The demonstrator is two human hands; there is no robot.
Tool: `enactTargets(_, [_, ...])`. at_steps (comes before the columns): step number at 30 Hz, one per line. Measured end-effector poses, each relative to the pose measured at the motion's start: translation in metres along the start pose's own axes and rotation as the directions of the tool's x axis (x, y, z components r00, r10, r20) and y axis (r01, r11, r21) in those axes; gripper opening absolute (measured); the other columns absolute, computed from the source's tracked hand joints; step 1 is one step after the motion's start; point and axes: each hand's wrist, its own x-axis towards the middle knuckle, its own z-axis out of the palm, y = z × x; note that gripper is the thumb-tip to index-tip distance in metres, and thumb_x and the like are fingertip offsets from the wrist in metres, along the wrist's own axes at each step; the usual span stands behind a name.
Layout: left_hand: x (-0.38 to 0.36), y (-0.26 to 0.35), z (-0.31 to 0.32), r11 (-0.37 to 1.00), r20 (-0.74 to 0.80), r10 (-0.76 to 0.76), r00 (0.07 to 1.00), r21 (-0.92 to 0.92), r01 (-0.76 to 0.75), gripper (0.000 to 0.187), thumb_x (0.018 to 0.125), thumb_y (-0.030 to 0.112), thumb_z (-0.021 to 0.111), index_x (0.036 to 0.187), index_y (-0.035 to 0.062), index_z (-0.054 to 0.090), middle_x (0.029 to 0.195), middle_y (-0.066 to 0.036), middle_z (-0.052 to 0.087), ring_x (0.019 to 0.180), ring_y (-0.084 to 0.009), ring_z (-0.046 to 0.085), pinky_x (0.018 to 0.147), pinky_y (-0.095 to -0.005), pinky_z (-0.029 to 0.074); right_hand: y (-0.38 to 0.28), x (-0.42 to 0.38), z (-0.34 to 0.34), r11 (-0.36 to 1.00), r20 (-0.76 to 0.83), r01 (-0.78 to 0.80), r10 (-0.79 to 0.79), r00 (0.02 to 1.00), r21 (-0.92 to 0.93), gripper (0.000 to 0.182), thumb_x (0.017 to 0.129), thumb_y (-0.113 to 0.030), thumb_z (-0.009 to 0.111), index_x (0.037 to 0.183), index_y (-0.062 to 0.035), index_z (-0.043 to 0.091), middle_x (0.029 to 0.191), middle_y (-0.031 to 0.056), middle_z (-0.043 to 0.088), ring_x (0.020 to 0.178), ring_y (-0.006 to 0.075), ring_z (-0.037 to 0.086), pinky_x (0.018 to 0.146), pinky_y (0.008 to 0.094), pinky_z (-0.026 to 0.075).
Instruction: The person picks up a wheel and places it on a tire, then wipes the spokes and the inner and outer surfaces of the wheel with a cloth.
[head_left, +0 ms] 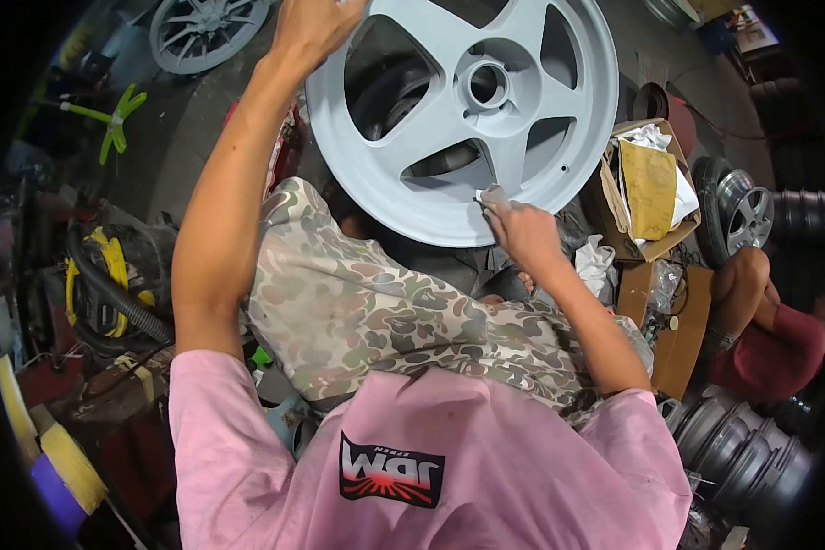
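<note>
A pale grey five-spoke wheel rim (513,170) stands tilted in front of my knees, its face toward me. My left hand (319,26) grips its upper left edge, with the fingertips partly cut off by the top of the view. Down at the lower lip of the rim, my right hand (525,236) is closed on a small folded piece of sandpaper (493,195). The sandpaper touches the inner side of the lip, close to the base of the lowest spoke. Part of it is hidden under my fingers.
A cardboard box (646,243) with papers and a tan sheet (649,179) stands right of the rim. Another person (770,339) sits at far right by stacked wheels (742,449). A multi-spoke wheel (206,32) lies upper left; a black hose (124,284) runs along the left.
</note>
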Motion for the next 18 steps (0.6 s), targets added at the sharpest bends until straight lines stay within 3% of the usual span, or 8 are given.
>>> enactTargets(3, [-0.002, -0.003, -0.001, 1.000, -0.015, 0.016, 1.000, 0.027, -0.016, 0.028, 0.089, 0.021, 0.062, 0.100, -0.0031, 0.068, 0.096, -0.027, 0.066, 0.096, -0.0469, 0.063, 0.084, -0.0503, 0.050, -0.049, 0.015, 0.010, 0.994, 0.099, 0.112, -0.111, 0.989, 0.000, 0.031, 0.103, -0.022, 0.053, 0.119, 0.0021, 0.064, 0.072, 0.0223, 0.069, 0.064, 0.0393, 0.070, 0.060, 0.0505, 0.056])
enactTargets(5, [-0.002, -0.001, -0.005, 1.000, -0.007, 0.015, 1.000, 0.028, -0.015, 0.028, 0.089, 0.021, 0.062, 0.101, -0.0031, 0.068, 0.096, -0.027, 0.066, 0.097, -0.0467, 0.063, 0.084, -0.0503, 0.050, -0.090, 0.037, 0.012, 0.901, -0.173, 0.168, -0.106, 0.979, 0.399, 0.027, 0.104, -0.020, 0.051, 0.114, 0.0010, 0.064, 0.064, 0.0161, 0.065, 0.055, 0.0317, 0.065, 0.051, 0.0457, 0.050])
enactTargets(6, [-0.002, 0.001, -0.004, 1.000, 0.007, 0.005, 1.000, 0.018, -0.005, 0.028, 0.089, 0.021, 0.062, 0.101, -0.0031, 0.068, 0.097, -0.027, 0.066, 0.097, -0.0466, 0.063, 0.084, -0.0503, 0.050, -0.101, 0.049, 0.007, 0.900, -0.179, 0.166, -0.100, 0.979, 0.404, 0.027, 0.104, -0.020, 0.051, 0.114, 0.0010, 0.064, 0.064, 0.0161, 0.065, 0.055, 0.0317, 0.065, 0.051, 0.0457, 0.050])
enactTargets(7, [-0.002, 0.001, -0.002, 1.000, 0.015, 0.014, 1.000, 0.015, -0.014, 0.028, 0.089, 0.021, 0.062, 0.101, -0.0031, 0.068, 0.097, -0.027, 0.066, 0.097, -0.0466, 0.063, 0.084, -0.0503, 0.050, -0.111, 0.060, -0.006, 0.394, 0.063, -0.126, 0.168, 0.984, 0.910, 0.022, 0.102, -0.015, 0.049, 0.106, 0.0000, 0.063, 0.062, 0.0099, 0.060, 0.050, 0.0242, 0.058, 0.047, 0.0393, 0.045])
enactTargets(8, [-0.002, 0.001, 0.000, 1.000, 0.003, 0.009, 1.000, 0.028, -0.009, 0.028, 0.089, 0.021, 0.062, 0.101, -0.0032, 0.067, 0.096, -0.027, 0.066, 0.096, -0.0464, 0.063, 0.084, -0.0499, 0.050, -0.113, 0.067, -0.013, -0.351, 0.404, -0.320, 0.197, 0.893, 0.880, 0.019, 0.100, -0.010, 0.046, 0.098, -0.0009, 0.063, 0.060, 0.0037, 0.056, 0.045, 0.0167, 0.051, 0.043, 0.0328, 0.039])
enactTargets(11, [0.000, 0.003, -0.001, 1.000, 0.002, 0.005, 1.000, -0.002, -0.005, 0.028, 0.089, 0.021, 0.062, 0.101, -0.0031, 0.067, 0.096, -0.027, 0.066, 0.096, -0.0459, 0.064, 0.084, -0.0490, 0.050, -0.057, 0.081, 0.001, -0.727, 0.334, 0.015, 0.333, 0.882, 0.686, 0.026, 0.107, -0.017, 0.041, 0.091, -0.0048, 0.058, 0.062, -0.0031, 0.043, 0.050, 0.0095, 0.037, 0.046, 0.0267, 0.031])
enactTargets(15, [-0.001, 0.008, -0.004, 0.998, 0.036, -0.043, 0.998, -0.043, 0.045, 0.027, 0.089, 0.021, 0.062, 0.102, -0.0028, 0.067, 0.095, -0.026, 0.066, 0.095, -0.0456, 0.064, 0.084, -0.0479, 0.050, -0.042, 0.078, -0.025, -0.857, 0.452, 0.036, 0.306, 0.838, 0.514, 0.025, 0.107, -0.018, 0.043, 0.091, -0.0055, 0.058, 0.064, -0.0029, 0.044, 0.052, 0.0092, 0.037, 0.047, 0.0273, 0.031])
enactTargets(18, [-0.003, 0.003, -0.003, 0.997, 0.020, -0.031, 0.999, -0.065, 0.032, 0.027, 0.089, 0.021, 0.061, 0.102, -0.0027, 0.067, 0.096, -0.027, 0.066, 0.095, -0.0457, 0.064, 0.083, -0.0481, 0.050, -0.088, 0.081, -0.031, -0.643, 0.355, 0.040, 0.472, 0.807, 0.765, 0.031, 0.110, -0.020, 0.039, 0.083, -0.0119, 0.050, 0.063, -0.0050, 0.039, 0.055, 0.0058, 0.039, 0.050, 0.0239, 0.030])
